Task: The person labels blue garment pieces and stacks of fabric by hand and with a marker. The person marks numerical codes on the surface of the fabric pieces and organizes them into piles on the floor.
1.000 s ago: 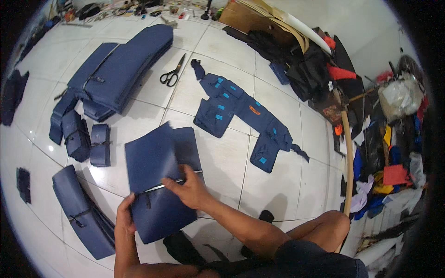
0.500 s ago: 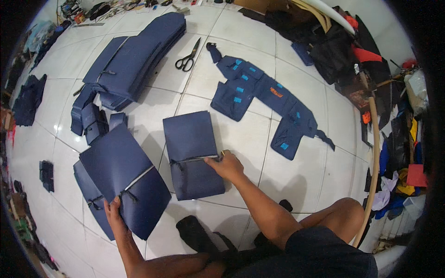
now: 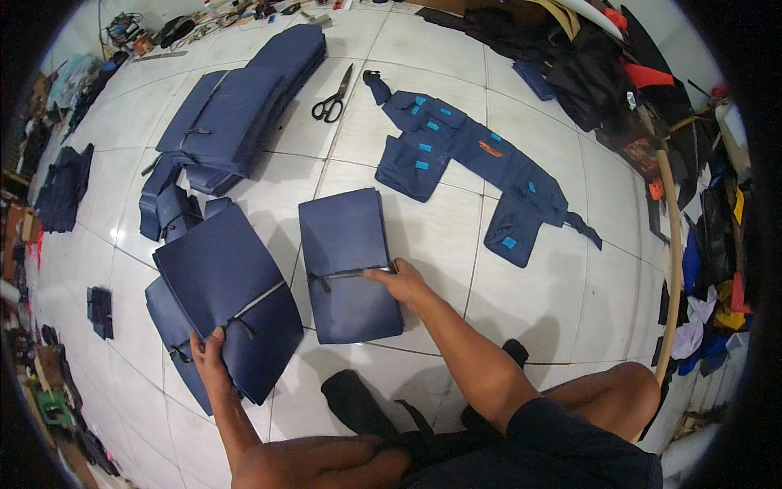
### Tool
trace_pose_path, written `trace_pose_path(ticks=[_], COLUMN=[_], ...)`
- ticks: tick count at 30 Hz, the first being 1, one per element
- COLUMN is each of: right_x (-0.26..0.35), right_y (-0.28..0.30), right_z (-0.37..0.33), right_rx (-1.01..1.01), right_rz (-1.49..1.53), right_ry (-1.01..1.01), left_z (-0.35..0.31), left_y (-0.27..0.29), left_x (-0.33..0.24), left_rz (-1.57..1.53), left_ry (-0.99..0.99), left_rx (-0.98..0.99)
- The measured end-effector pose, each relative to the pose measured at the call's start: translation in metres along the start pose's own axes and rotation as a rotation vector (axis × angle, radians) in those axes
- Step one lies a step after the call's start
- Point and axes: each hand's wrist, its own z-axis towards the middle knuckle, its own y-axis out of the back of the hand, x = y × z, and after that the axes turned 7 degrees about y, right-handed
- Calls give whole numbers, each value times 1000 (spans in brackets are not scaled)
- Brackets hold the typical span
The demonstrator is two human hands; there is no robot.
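My left hand (image 3: 212, 359) grips the near edge of a tied bundle of navy fabric panels (image 3: 224, 265), thumb on top near the knot. That bundle overlaps another tied navy bundle (image 3: 173, 326) lying under it to the left. My right hand (image 3: 404, 287) is closed on the right edge of a second rectangular bundle of navy fabric panels (image 3: 345, 232). Its thumb lies over the tie strip; its other fingers are partly hidden at the edge. Both bundles have a thin dark tie around the middle.
Beyond the bundles lies a tall tied stack of navy panels (image 3: 220, 106), with smaller tied bundles (image 3: 177, 210) before it. Black scissors (image 3: 332, 102) and a navy pocketed tool belt (image 3: 476, 155) with blue tabs lie on the white tiles. A wooden pole (image 3: 669, 261) stands at right beside piled cloth.
The whole view has shifted slightly, so things sit a little farther right in the picture. Both hands keep hold of their bundles, which show no clear movement on the floor.
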Motion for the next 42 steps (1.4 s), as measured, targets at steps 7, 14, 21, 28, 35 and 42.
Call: trace_pose_path(ticks=[7,14,21,28,35,42], right_x=[-62,-119,-115,-118,-115,-70], right_y=[92,134,130,128,154,169], right_z=[-41,-78,-77,-78,-74,-84], right_rx=[-153,-427,-394,-380,-157,-444], right_rz=[100,238,292,299,31,-715], right_ry=[-14,-113,-87,-28,-11,114], left_z=[-20,34,95,104,84,79], left_y=[-43,-110,-170,-156,-158,-160], left_x=[-11,22,50,64,70,68], left_rz=[-40,-105,69,210,256,312], left_ry=[94,128,265,197,113,-7], left_rx=[201,670,837,797,647,599])
